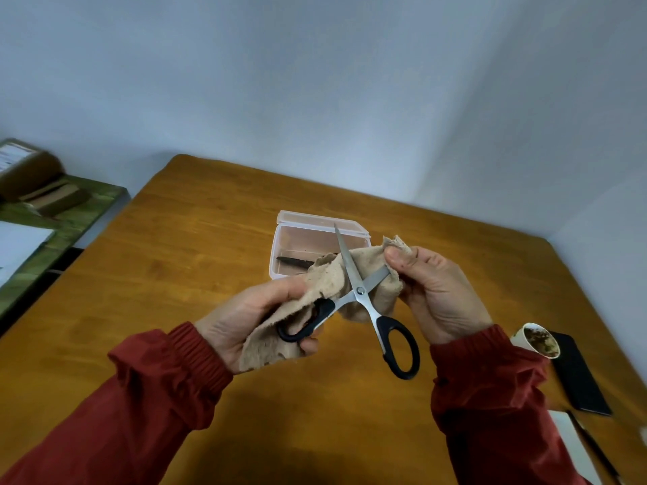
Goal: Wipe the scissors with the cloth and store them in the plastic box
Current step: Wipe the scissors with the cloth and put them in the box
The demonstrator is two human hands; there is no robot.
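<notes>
Above the middle of the brown wooden desk (196, 239), held clear of its surface: one pair of steel-bladed scissors with black plastic loop handles (360, 290), blades spread open.

- Left hand (245, 316): fingers curled round one handle loop, with an end of the beige, frayed cloth (329, 274) bunched in the same grip.
- Right hand (441, 292): thumb and fingers pinch the other end of the cloth around one blade.
- Orientation: the bare blade points away from the person, towards the far edge, its tip showing over the box. Its long axis runs back to the free handle loop, nearest the person. The wrapped blade points right.
- Clear rectangular plastic box (280, 246): lid open, on the desk just beyond the hands; a dark slim object (296, 262) lies inside.

Progress, as judged: wiping is under way on one blade. The bare blade may need wiping. Closing and boxing the scissors remain.
</notes>
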